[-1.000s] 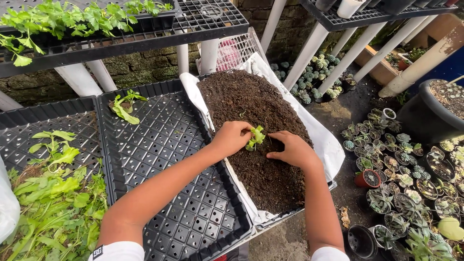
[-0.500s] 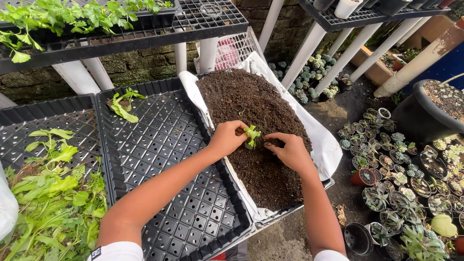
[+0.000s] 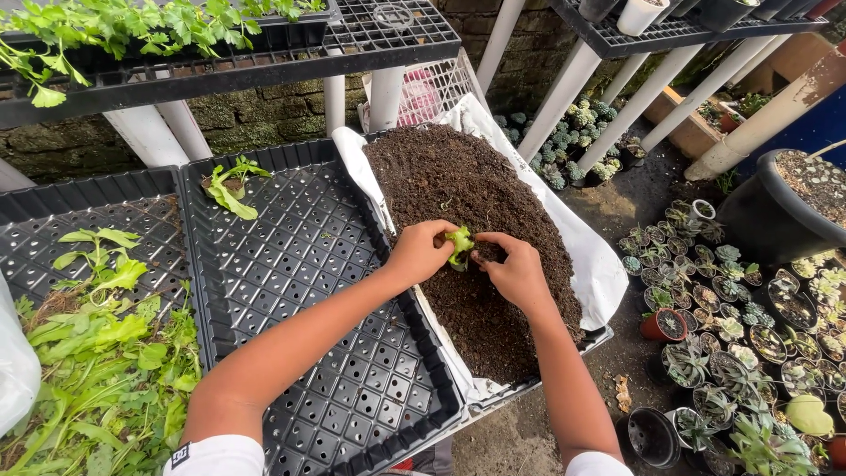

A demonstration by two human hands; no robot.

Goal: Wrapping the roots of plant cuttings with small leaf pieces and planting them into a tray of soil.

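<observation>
Far left: a black tray (image 3: 53, 220) holds a loose heap of cut greens (image 3: 97, 370); a white bag's edge shows at the frame border. Next, a black cell tray (image 3: 300, 291) is nearly all vacant cells, with one small potted seedling (image 3: 231, 187) in its far-left corner.

Centre: a tray lined with white sheet (image 3: 599, 273) is heaped with dark soil (image 3: 458, 194). Over the middle of the heap the two hands meet. The left hand (image 3: 421, 251) comes in from the left, fingers curled narrowly, pinching the green sprig (image 3: 459, 244) at its left side. The right hand (image 3: 515, 271) closes in from the right, fingertips bent down to the soil at the sprig's base; whether they grip the stem or only press the soil cannot be told. The sprig stands roughly upright, leaves up, base at the soil surface, lying directly between the two sets of fingertips; the left hand appears the nearer and to bear it.

Above: a shelf (image 3: 220, 53) carries a tray of leafy plants (image 3: 132, 22).

Right: on the ground, many small pots of succulents (image 3: 731, 317), one empty black pot (image 3: 652, 436), and a large dark pot (image 3: 784, 207) filled with gritty mix.
</observation>
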